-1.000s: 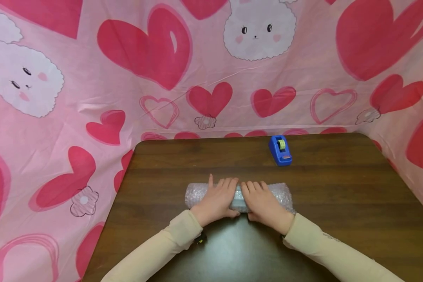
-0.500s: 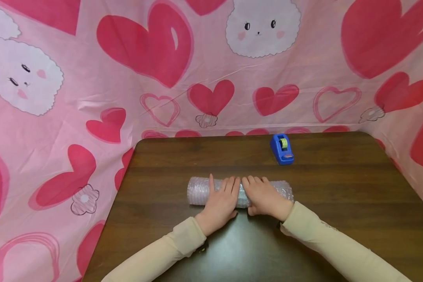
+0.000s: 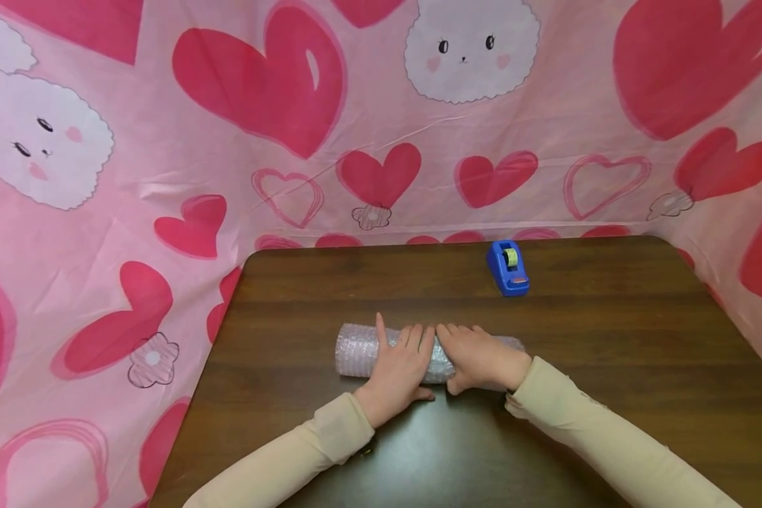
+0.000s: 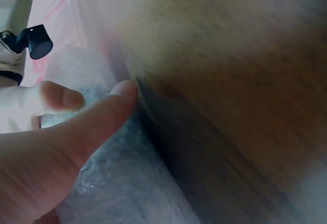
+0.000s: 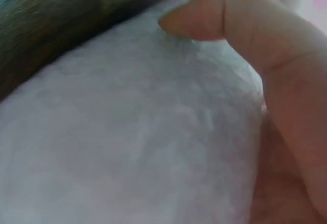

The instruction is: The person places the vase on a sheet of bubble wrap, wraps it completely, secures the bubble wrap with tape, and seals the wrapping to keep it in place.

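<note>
A roll of clear bubble wrap (image 3: 358, 351) lies crosswise on the dark wooden table, with a pale bluish patch showing in its middle. My left hand (image 3: 398, 370) rests over it left of centre, fingers fairly straight across the top. Its thumb (image 4: 97, 124) stretches along the near side in the left wrist view. Close beside it, my right hand (image 3: 482, 356) holds the right half of the roll. In the right wrist view, the right thumb (image 5: 196, 22) bends against the bubble wrap (image 5: 127, 132). The fingertips on the far side are hidden.
A blue tape dispenser (image 3: 509, 268) with yellowish tape stands near the back of the wooden table (image 3: 330, 282), right of centre. A pink cloth (image 3: 216, 148) with hearts and white animal faces hangs behind and along the sides.
The roll and both hands shifted slightly away from me, then back slightly. The right hand now covers more of the roll's right half, and the left thumb sticks out further.
</note>
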Motion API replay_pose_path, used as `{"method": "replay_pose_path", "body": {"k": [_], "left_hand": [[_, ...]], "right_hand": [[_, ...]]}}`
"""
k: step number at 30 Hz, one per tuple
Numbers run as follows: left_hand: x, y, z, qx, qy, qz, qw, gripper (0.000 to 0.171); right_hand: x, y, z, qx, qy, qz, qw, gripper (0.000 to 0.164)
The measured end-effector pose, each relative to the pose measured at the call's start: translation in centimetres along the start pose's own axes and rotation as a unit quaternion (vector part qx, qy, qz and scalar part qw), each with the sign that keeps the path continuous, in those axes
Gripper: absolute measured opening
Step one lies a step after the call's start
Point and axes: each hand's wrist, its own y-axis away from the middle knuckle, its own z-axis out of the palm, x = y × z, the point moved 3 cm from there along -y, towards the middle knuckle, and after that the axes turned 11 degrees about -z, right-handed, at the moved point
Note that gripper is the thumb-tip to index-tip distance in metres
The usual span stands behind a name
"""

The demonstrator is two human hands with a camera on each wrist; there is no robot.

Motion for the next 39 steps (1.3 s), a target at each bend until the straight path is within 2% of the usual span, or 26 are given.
{"method": "replay_pose_path", "body": {"k": [4, 7, 11, 15, 21, 25, 27, 32, 39], "left_hand": [[0.2, 0.2, -0.2, 0.020, -0.010, 0.004, 0.9997, 0.110], [0.3, 0.2, -0.3, 0.031, -0.017, 0.005, 0.9994, 0.106], [0.2, -0.1, -0.2, 0.034, -0.014, 0.005, 0.9993, 0.104], [-0.1, -0.5, -0.1, 0.006, 0.020, 0.000, 0.9998, 0.102], [-0.5, -1.0, -0.4, -0.035, 0.059, -0.007, 0.9976, 0.095], [-0.7, -1.6, -0.6, -0.094, 0.091, -0.007, 0.9914, 0.089], [-0.9, -1.9, -0.6, -0.130, 0.109, -0.012, 0.9854, 0.089], [-1.2, -2.7, -0.6, -0.193, 0.139, -0.021, 0.9711, 0.091], [-1.3, -3.0, -0.3, -0.219, 0.156, -0.016, 0.9631, 0.093]], "right_hand": [[-0.3, 0.1, -0.2, -0.021, -0.027, -0.001, 0.999, 0.069], [-0.4, 0.2, -0.3, -0.023, -0.022, -0.003, 0.999, 0.069], [-0.7, 0.7, -0.4, -0.004, 0.004, -0.004, 1.000, 0.080], [-1.4, 1.5, -0.3, 0.023, 0.072, -0.005, 0.997, 0.091], [-2.5, 2.3, 0.6, 0.080, 0.180, -0.003, 0.980, 0.102], [-2.7, 2.6, 1.3, 0.105, 0.240, 0.001, 0.965, 0.111], [-2.9, 2.7, 1.6, 0.117, 0.264, -0.005, 0.957, 0.113], [-3.0, 2.8, 2.3, 0.130, 0.284, -0.015, 0.950, 0.117], [-2.4, 2.7, 2.8, 0.141, 0.295, -0.018, 0.945, 0.115]]}}
